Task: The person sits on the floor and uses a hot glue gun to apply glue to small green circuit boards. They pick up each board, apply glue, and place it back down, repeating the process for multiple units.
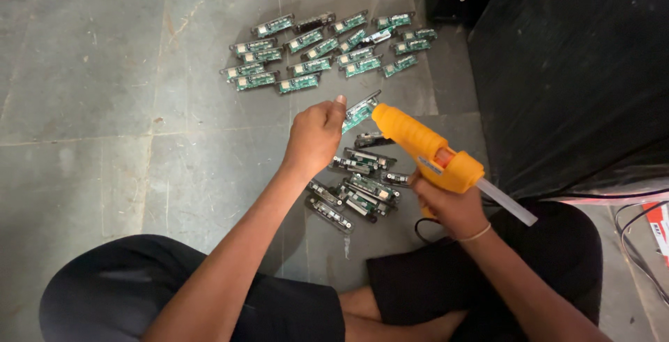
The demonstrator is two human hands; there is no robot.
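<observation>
You have one view only, from the camera on your head, looking steeply down and slightly forward at the grey tiled floor (104,105). It sits close: your knees fill the bottom of the frame, both forearms reach up to the centre, and a dark wall closes the upper right.

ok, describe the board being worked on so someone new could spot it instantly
Start at the orange glue gun in the right hand, above the near pile of boards on the grey floor. Its nozzle points at one small green circuit board. That board is the only one off the floor, pinched in the left hand.
</observation>
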